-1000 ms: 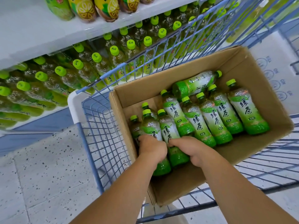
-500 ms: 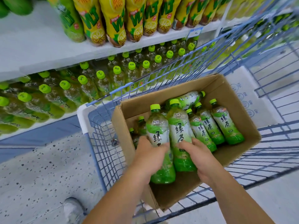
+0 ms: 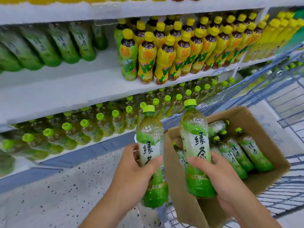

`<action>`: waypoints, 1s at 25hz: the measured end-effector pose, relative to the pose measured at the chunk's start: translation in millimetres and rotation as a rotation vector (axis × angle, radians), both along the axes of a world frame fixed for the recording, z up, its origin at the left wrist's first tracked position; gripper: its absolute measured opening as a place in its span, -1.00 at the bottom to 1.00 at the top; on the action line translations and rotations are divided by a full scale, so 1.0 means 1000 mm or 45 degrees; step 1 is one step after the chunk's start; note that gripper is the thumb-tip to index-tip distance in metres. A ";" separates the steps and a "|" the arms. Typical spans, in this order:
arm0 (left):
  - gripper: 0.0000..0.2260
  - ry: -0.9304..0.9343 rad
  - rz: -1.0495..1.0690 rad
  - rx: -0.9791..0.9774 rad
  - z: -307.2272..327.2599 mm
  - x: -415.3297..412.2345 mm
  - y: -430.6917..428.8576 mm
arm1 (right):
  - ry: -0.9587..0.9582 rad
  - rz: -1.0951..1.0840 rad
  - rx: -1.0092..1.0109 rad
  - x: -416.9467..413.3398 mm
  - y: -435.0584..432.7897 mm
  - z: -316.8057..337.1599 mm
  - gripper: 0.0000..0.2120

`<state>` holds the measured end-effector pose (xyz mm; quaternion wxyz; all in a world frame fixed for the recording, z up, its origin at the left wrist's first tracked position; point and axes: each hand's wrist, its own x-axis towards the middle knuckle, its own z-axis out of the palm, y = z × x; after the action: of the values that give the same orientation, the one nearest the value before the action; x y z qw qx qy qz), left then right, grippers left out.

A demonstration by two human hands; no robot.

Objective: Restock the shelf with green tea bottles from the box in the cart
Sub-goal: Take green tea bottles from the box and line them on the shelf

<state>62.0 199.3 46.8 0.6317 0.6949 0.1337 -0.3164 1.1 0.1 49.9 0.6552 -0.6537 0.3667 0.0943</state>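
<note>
Inspector: Shop aisle, speckled floor [image 3: 49, 195]. A white shelf [image 3: 65, 89] stands ahead of you. It carries yellow-capped tea bottles [image 3: 164, 60] towards its right and blurred green-labelled bottles [image 3: 57, 46] towards its left. The tier below holds rows of green-capped bottles [image 3: 85, 129].

Operator: And my hands?

Inspector: Your left hand [image 3: 131, 170] grips the first green tea bottle [image 3: 150, 145] by its lower half, fingers and thumb curled round it. The bottle is cap up and leans slightly. It is outside the box, just beside the near-left corner. Your right hand [image 3: 218, 175] grips the second green tea bottle [image 3: 195, 142] the same way, near upright, above the left end of the box.

Operator: Where is the box?

Inspector: The cardboard box [image 3: 256, 119] sits in the blue wire cart [image 3: 279, 199], to your right and beside the lower tier. More boxed green tea bottles [image 3: 243, 153] lie in it on their sides, caps pointing towards the shelf. I cannot tell the count, because your raised bottle hides part of the box.
</note>
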 end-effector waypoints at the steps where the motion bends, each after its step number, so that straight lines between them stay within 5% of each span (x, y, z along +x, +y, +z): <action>1: -0.73 -0.022 0.014 0.007 0.002 0.008 0.020 | -0.008 0.019 0.006 0.010 0.016 0.004 -0.84; 14: -0.57 -0.396 0.128 0.197 -0.004 0.117 0.229 | -0.184 0.241 -0.150 0.145 0.219 -0.007 -0.91; 25: -0.60 -0.799 0.221 0.443 -0.046 0.254 0.219 | -0.332 0.363 -0.368 0.288 0.194 -0.062 -0.83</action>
<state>316.0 418.7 0.5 0.5387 0.8413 0.0436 -0.0055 288.7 194.1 -11.9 0.5766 -0.7926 0.1927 0.0472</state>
